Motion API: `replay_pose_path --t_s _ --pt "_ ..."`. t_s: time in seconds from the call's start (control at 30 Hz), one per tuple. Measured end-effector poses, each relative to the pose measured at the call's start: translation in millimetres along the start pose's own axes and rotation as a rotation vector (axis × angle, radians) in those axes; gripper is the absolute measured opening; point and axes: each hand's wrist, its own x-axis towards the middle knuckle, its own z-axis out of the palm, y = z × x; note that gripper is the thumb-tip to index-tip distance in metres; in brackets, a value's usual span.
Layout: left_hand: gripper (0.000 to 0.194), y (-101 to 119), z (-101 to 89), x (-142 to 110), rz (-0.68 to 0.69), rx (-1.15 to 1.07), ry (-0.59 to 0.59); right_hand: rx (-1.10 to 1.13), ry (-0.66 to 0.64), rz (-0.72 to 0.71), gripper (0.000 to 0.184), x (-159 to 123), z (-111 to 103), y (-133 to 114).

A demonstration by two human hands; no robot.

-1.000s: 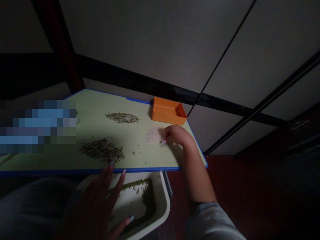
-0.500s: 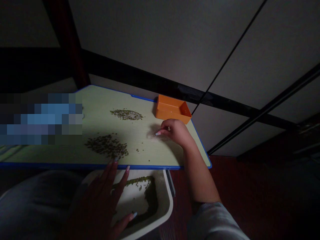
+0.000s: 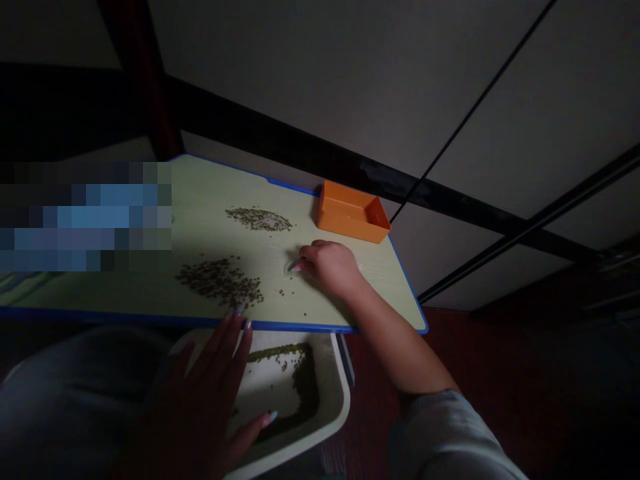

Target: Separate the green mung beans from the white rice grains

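Two hands are apart: your left hand [image 3: 203,390] spreads its fingers above the white tub [image 3: 344,403], fingertips by the dark grain pile [image 3: 217,281] on the board [image 3: 200,187]; your right hand [image 3: 329,263] curls beyond, its hold unclear.

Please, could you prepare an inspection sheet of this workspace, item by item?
Surface: pale board with blue edging.
Job's things: dark grain pile toward the near edge; paler pile farther back; orange box at the far right; white bin below the near edge, with greenish grains inside.
Clutter: a few loose grains right of the dark grain pile.
Left hand: fingers spread, fingertips at the near side of the dark grain pile.
Right hand: fingers curled low over the board; whether it holds anything is unclear.
Cables: nothing seen; the left is partly pixelated.
Surroundings: pale panels behind, dark reddish floor, dim light.
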Motion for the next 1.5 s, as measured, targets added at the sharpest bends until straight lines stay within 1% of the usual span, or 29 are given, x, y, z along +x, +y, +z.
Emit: replay_pose_path --t_s 0.2,0.4,0.6,0.73,0.83,0.97,1.1,1.17,1.27,1.33,1.4,1.5 --pt "0.107 -1 -2.4 0 0.016 0.002 0.021 0.112 0.000 -0.089 0.024 -4 0 3" --pt "0.109 -2 -1.5 -3 0.018 0.011 -0.009 0.231 -0.025 -0.165 0.017 -10 -4 8" --pt "0.107 -1 -2.1 -2 0.020 0.022 0.004 0.299 -0.094 -0.180 0.015 -17 -11 9" --pt "0.108 -2 -1.2 -3 0.017 0.025 -0.016 0.351 -0.182 -0.215 0.013 -20 -14 8" --pt "0.108 -2 -1.0 -3 0.011 0.017 -0.024 0.404 -0.244 -0.251 0.013 -22 -15 7" --pt "0.107 -2 -1.5 -2 0.015 0.017 -0.016 0.452 -0.274 -0.246 0.014 -23 -12 9" --pt "0.107 -2 -1.1 -2 0.020 0.012 -0.004 0.536 -0.251 -0.247 0.016 -23 -10 11" --pt "0.106 -2 -0.8 -2 0.021 0.016 -0.015 0.524 -0.203 -0.188 0.017 -22 -9 12" --pt "0.107 -2 -1.1 -3 0.017 0.018 -0.019 0.377 -0.101 -0.039 0.018 -19 -7 9" --pt "0.108 -2 -1.6 -3 0.018 0.017 -0.017 0.271 -0.065 0.007 0.020 -16 -4 7" --pt "0.109 -2 -2.2 -3 0.024 0.022 -0.013 0.231 -0.063 -0.005 0.021 -15 -2 4" --pt "0.110 -2 -2.9 -2 0.029 0.032 -0.015 0.261 -0.071 -0.045 0.019 -14 0 4"
